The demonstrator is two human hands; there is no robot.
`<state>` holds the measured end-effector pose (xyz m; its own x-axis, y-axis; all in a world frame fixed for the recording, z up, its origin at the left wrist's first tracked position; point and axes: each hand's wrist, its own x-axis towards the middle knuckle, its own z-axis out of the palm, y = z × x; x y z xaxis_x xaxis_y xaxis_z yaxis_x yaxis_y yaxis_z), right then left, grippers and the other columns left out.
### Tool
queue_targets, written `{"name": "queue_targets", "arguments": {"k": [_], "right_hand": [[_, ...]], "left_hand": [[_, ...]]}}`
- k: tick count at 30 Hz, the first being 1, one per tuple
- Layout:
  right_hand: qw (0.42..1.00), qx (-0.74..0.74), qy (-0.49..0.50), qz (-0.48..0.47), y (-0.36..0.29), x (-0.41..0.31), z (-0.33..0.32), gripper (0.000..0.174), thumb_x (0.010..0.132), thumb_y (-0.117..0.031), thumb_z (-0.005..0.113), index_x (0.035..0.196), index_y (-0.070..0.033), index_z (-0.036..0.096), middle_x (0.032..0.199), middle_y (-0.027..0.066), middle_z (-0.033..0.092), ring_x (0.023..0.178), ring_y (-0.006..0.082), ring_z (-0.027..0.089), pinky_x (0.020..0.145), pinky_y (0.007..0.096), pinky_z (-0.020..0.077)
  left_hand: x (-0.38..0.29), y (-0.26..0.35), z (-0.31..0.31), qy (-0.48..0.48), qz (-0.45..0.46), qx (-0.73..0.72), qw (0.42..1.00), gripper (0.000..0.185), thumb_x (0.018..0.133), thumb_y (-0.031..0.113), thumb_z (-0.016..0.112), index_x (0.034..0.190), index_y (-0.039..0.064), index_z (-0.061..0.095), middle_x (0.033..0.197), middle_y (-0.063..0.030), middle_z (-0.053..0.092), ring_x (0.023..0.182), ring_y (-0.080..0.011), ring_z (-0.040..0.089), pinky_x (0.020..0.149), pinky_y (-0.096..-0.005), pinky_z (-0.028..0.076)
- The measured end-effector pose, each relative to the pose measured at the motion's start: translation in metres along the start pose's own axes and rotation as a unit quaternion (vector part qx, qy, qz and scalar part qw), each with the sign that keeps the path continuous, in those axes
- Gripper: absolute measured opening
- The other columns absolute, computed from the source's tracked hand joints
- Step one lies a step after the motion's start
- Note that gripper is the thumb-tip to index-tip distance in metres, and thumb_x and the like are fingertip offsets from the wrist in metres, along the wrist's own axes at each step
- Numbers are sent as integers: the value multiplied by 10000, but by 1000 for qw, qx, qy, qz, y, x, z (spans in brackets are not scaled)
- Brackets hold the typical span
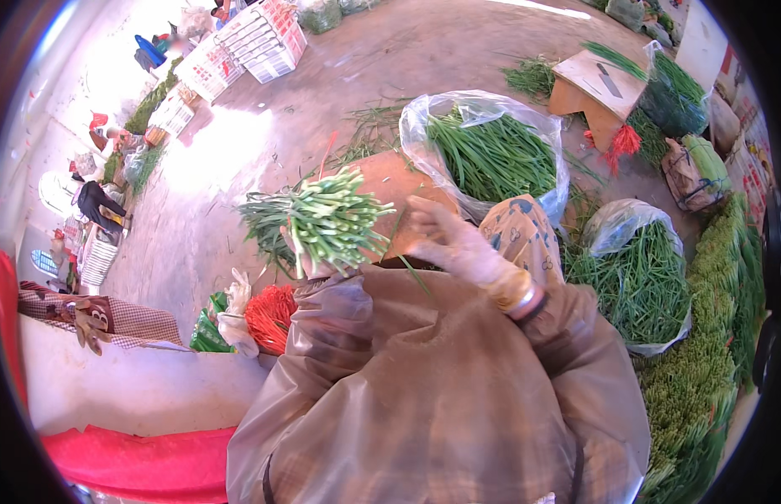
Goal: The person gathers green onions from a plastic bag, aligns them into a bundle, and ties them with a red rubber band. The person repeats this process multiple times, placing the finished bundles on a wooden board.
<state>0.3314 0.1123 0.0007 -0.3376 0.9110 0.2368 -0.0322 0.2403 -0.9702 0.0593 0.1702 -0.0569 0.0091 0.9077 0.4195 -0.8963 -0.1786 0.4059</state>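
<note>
A thick bundle of green stalks with pale cut ends, probably garlic chives [340,220], is held in my left hand [316,269]. The cut ends face toward the right, and the leaves hang to the left, hiding most of that hand. My right hand [456,246], blurred, is a little to the right of the bundle with its fingers apart and nothing in it. Under both lies an orange-brown wooden board or stool top [390,176]. A few loose green blades [416,277] lie near the lap of my brown apron [453,353].
Past the board stands a clear plastic bag of chives [491,151]; a second bag [642,277] is to the right. Bundled chives [693,378] line the right side. Red ties [271,318] lie at left. A knife [608,80] rests on a small table [592,69]. White crates [264,38] stand far off.
</note>
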Motion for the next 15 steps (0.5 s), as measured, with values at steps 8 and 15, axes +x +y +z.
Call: {"name": "queue_targets", "arguments": {"k": [8, 15], "right_hand": [[977, 84, -63, 187, -11, -3, 10, 289, 908, -193, 698, 1104, -3, 602, 859, 52, 668, 659, 80, 613, 607, 224, 517], [984, 77, 139, 77, 0, -33, -45, 97, 937, -104, 642, 955, -14, 611, 777, 27, 623, 598, 78, 560, 563, 209, 475]], "left_hand": [[-31, -15, 59, -16, -134, -162, 978, 897, 863, 778, 408, 1446, 96, 426, 1397, -204, 500, 1245, -391, 505, 1047, -571, 413], [-25, -23, 97, 103, -85, 0, 991, 619, 939, 504, 560, 1359, 53, 500, 1282, -152, 604, 1154, -341, 589, 1001, -533, 477]]}}
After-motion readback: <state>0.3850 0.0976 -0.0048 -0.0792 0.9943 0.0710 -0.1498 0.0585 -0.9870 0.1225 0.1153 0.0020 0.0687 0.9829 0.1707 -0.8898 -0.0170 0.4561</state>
